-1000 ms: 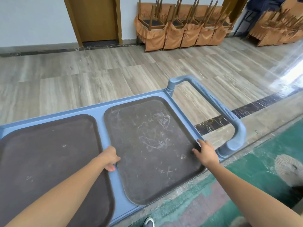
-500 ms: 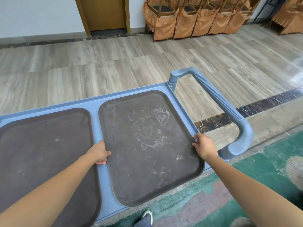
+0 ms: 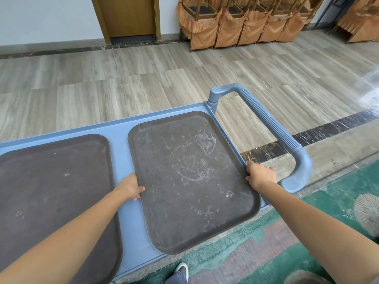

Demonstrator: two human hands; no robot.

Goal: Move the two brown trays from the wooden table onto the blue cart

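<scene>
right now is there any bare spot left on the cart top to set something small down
Only the blue strip between the left tray and the right tray, plus a thin band along the far edge. The trays fill everything else; each hand's grip sits on the right tray's sides.

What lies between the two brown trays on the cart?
Only a bare strip of the blue cart separates the left tray and right tray; the left hand rests there, head view.

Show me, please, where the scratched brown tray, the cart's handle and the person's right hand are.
scratched brown tray [image 3: 190, 181], head view, middle of its scuffed flat surface.
cart handle [image 3: 268, 124], head view, ribbed section of the blue bar.
right hand [image 3: 259, 175], head view, back of the hand.
</scene>
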